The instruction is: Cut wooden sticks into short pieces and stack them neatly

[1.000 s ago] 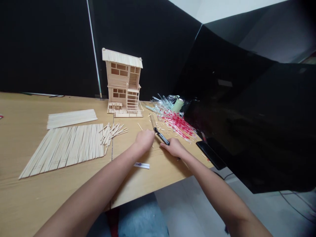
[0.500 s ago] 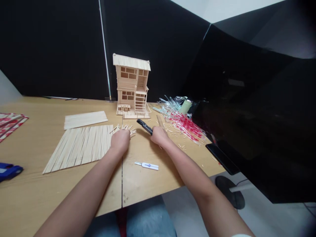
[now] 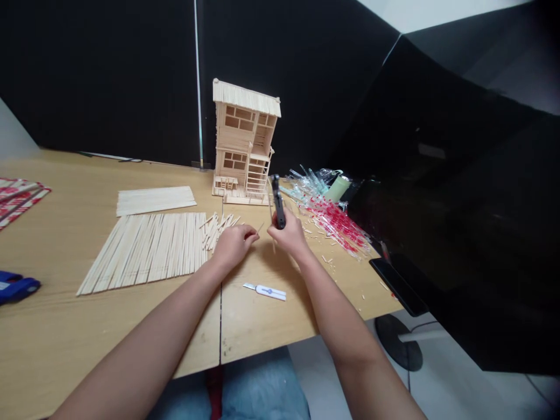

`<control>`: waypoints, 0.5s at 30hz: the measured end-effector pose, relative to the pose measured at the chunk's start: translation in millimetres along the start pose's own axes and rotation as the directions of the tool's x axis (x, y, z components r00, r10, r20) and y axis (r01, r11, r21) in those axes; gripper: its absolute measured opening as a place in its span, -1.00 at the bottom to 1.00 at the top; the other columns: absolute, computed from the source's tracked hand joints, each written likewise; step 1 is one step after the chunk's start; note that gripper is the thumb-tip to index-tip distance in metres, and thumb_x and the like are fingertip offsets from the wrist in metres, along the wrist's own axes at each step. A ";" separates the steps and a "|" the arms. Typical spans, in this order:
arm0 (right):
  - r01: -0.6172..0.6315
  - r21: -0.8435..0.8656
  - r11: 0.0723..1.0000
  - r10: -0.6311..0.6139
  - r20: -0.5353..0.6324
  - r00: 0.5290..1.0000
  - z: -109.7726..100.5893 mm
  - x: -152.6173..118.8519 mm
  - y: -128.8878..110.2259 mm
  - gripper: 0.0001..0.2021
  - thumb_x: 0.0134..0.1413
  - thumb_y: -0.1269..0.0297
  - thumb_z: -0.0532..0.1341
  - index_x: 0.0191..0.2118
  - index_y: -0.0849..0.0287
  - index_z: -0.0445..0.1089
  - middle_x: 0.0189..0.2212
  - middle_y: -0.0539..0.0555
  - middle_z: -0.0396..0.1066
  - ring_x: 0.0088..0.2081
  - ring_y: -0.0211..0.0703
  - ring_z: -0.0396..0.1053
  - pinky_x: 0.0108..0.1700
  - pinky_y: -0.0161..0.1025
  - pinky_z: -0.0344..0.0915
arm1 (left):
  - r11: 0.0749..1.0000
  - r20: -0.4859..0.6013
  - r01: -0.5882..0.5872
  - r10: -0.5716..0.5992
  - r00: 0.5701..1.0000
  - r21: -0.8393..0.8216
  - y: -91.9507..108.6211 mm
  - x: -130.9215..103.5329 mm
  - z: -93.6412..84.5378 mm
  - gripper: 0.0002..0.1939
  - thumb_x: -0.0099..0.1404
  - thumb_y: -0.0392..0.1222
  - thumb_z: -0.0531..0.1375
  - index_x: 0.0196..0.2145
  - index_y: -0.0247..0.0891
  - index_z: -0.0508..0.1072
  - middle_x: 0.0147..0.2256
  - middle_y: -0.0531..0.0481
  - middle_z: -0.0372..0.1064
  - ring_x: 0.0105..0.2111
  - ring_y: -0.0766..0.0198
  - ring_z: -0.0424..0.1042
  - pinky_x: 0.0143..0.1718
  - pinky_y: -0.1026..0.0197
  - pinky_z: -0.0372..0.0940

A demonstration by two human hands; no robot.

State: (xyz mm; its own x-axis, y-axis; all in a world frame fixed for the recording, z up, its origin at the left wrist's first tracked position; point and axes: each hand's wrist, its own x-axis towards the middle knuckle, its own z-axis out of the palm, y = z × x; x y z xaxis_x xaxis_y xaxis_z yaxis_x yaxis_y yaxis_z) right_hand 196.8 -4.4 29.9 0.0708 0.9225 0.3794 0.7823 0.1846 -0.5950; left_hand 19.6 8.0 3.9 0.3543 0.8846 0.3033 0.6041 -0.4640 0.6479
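My left hand (image 3: 234,246) is closed in a pinch on a short thin wooden stick (image 3: 261,228), beside a loose pile of short sticks (image 3: 216,226). My right hand (image 3: 290,233) is closed round a black utility knife (image 3: 279,204), which points up and away from me. Near its fingers a thin stick also shows, but how it is held is hard to make out. On the table in front of both hands lies a small white craft knife (image 3: 270,292), blade to the left. A two-storey stick-built model house (image 3: 238,140) stands beyond my hands.
Left of my hands lie a wide row of long sticks (image 3: 144,251) and a pale stick panel (image 3: 156,200). Plastic packets with red marks (image 3: 335,219), a pale green roll (image 3: 338,188) and wood scraps sit at right. A black phone-like slab (image 3: 398,286) overhangs the table edge.
My left hand has moved right, off the short sticks, and now pinches one. My right hand has turned the utility knife from slanting left to nearly upright. The view has shifted slightly.
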 end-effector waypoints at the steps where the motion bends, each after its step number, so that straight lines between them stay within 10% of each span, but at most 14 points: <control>1: 0.030 0.100 0.995 -0.027 -0.029 0.999 1.5 -1.4 -1.1 -0.83 -0.07 0.27 0.16 -0.28 0.11 0.27 -0.38 -0.02 0.38 -0.36 -0.18 0.36 -0.28 -0.30 0.27 | 0.998 0.005 0.011 -0.010 1.000 -0.062 0.2 0.0 2.6 -0.80 0.29 -0.10 0.21 -0.27 -0.22 0.60 -0.27 -0.05 0.60 -0.29 0.18 0.51 -0.17 0.20 0.31; 15: 0.059 0.450 0.891 -0.018 -0.095 0.995 28.1 -8.7 3.5 -0.85 -0.10 0.28 0.16 -0.33 0.10 0.21 -0.40 -0.05 0.33 -0.34 -0.21 0.33 -0.19 -0.28 0.32 | 0.990 0.116 0.048 -0.032 0.993 -0.136 -6.7 1.1 8.7 -0.83 0.19 -0.18 0.24 -0.32 -0.22 0.63 -0.33 0.00 0.61 -0.33 0.19 0.52 -0.20 0.19 0.29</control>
State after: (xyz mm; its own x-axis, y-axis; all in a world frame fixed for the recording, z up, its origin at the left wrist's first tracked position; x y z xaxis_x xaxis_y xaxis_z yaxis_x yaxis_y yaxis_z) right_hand 181.6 -2.3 4.6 0.1151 0.8829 0.4553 0.4232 0.3711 -0.8266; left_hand 22.2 11.7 -6.2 0.4151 0.8877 0.1992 0.5177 -0.4106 0.7506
